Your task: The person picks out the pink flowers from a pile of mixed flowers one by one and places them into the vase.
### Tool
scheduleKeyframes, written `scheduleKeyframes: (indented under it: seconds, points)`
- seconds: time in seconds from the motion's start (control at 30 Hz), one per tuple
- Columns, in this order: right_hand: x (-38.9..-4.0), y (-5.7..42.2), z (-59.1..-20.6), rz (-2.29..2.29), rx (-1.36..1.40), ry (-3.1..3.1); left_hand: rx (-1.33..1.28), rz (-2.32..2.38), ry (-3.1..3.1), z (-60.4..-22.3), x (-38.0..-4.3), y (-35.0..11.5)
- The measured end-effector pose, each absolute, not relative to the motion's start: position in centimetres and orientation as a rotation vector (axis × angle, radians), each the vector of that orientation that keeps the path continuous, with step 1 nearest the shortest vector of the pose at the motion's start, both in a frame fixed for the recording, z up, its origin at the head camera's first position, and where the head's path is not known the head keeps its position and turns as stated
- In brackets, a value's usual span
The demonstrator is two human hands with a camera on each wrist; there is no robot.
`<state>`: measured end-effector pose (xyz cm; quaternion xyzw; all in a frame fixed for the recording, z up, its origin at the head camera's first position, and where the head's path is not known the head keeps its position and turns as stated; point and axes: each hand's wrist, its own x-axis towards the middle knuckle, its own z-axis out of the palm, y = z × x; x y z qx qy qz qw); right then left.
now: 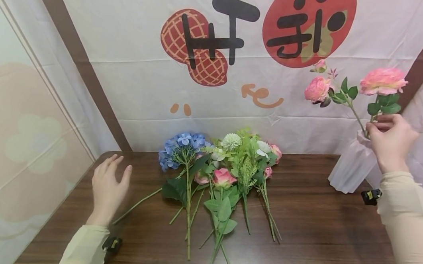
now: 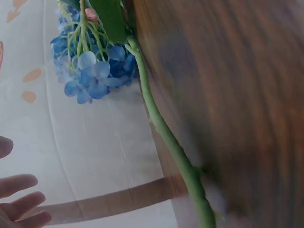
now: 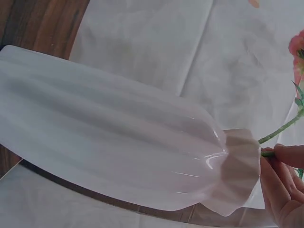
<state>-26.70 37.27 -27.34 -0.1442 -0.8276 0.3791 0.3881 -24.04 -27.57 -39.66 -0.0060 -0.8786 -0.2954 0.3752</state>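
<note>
In the head view my right hand (image 1: pixel 394 139) pinches the stem of a large pink flower (image 1: pixel 384 82) just above the mouth of a white fluted vase (image 1: pixel 351 167). Beside it, a stem with a smaller pink bloom (image 1: pixel 317 89) and a bud leans left out of the vase. The right wrist view shows thumb and fingers (image 3: pixel 289 154) on a green stem right at the ruffled rim of the vase (image 3: pixel 118 128). My left hand (image 1: pixel 109 186) is over the table's left side, fingers spread and holding nothing. Nearest to it lies a green stem (image 2: pixel 161 123) below a blue hydrangea (image 2: pixel 92 76).
On the dark wooden table (image 1: pixel 310 233) lie a blue hydrangea (image 1: pixel 183 146), a white pompom flower (image 1: pixel 231 141), a pink rose (image 1: pixel 224 178), and green sprigs (image 1: pixel 247 169), their stems toward me. A printed white cloth (image 1: pixel 135 88) hangs behind the table.
</note>
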Motion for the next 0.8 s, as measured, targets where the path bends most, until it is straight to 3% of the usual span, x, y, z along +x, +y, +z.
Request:
scheduleKeyframes:
  seconds: [0.8]
  points:
    - [-26.49, 38.01, -27.39, 0.789, -0.347, -2.277, 0.007, -0.742, -2.265, -39.75, -23.82, -28.10]
